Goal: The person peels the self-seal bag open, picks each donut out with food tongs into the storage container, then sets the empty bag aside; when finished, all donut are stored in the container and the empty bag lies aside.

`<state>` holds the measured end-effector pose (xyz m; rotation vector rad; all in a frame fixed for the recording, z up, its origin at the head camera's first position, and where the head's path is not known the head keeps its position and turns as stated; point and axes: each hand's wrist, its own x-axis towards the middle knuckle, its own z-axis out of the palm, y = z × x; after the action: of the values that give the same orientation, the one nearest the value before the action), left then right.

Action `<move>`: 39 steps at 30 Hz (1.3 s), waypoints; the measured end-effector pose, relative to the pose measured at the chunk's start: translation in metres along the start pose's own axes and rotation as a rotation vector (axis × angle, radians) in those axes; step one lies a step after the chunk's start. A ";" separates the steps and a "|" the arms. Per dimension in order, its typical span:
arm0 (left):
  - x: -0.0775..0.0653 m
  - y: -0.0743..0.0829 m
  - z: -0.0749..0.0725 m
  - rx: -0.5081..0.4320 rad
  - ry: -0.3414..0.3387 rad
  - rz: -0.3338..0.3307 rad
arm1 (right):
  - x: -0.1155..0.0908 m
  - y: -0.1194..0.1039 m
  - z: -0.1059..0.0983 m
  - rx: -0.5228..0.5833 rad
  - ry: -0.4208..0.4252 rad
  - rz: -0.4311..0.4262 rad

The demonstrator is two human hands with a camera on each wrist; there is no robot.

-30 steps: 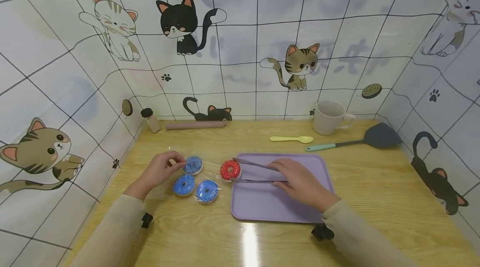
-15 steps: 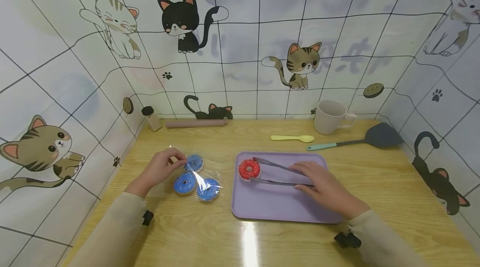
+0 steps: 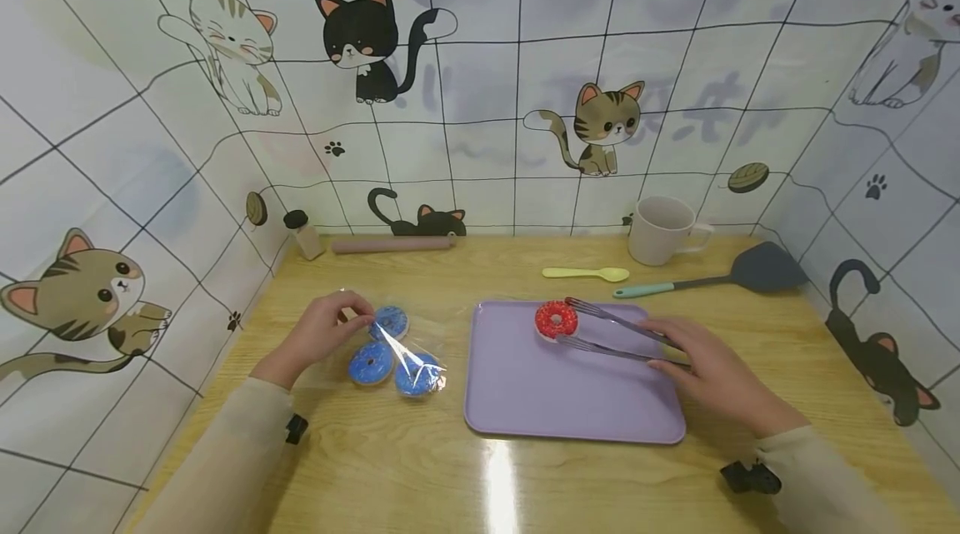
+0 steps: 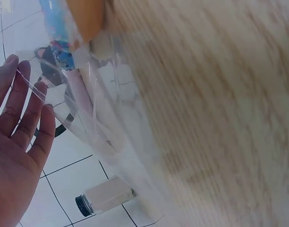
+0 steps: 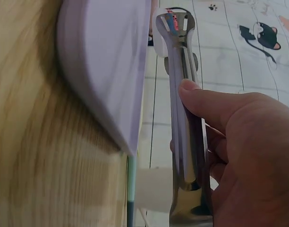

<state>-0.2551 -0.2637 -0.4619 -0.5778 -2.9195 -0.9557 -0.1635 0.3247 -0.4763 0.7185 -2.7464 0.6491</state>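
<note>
My left hand (image 3: 318,334) pinches the edge of a clear plastic bag (image 4: 106,127) between thumb and fingers. Inside or under the bag, which I cannot tell, lie several blue sprinkled doughnuts (image 3: 365,369). My right hand (image 3: 712,371) grips metal tongs (image 3: 622,321), its thumb along one arm in the right wrist view. At the tong tips, a red sprinkled doughnut (image 3: 544,322) is held over the far middle of the lilac tray (image 3: 540,401). Whether it touches the tray is unclear.
Behind the tray lie a yellow spoon (image 3: 581,274) and a spatula (image 3: 765,269), with a mug (image 3: 660,232) near the wall. A rolling pin (image 3: 392,245) and a small black-capped jar (image 3: 306,237) stand at the back left. Cat-printed walls enclose the wooden table.
My right hand has moved right with the tongs, carrying the red doughnut from the tray's left edge to over its far middle. My left hand has stayed at the bag.
</note>
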 end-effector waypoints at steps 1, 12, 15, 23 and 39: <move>0.000 0.000 0.000 0.001 0.001 -0.001 | -0.002 0.004 -0.002 0.003 -0.001 0.005; -0.001 -0.001 -0.001 0.010 0.003 0.004 | -0.022 0.028 -0.023 0.030 0.016 0.046; 0.000 -0.004 0.000 0.013 0.006 0.003 | -0.025 0.035 -0.023 0.032 0.025 0.036; 0.000 -0.001 -0.003 0.004 0.000 0.024 | -0.033 0.046 -0.022 0.072 0.005 0.040; -0.001 0.004 -0.002 -0.007 -0.016 0.018 | -0.044 0.052 -0.018 0.033 0.020 0.056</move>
<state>-0.2529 -0.2622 -0.4581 -0.6137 -2.9210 -0.9648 -0.1504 0.3913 -0.4934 0.6401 -2.7526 0.7106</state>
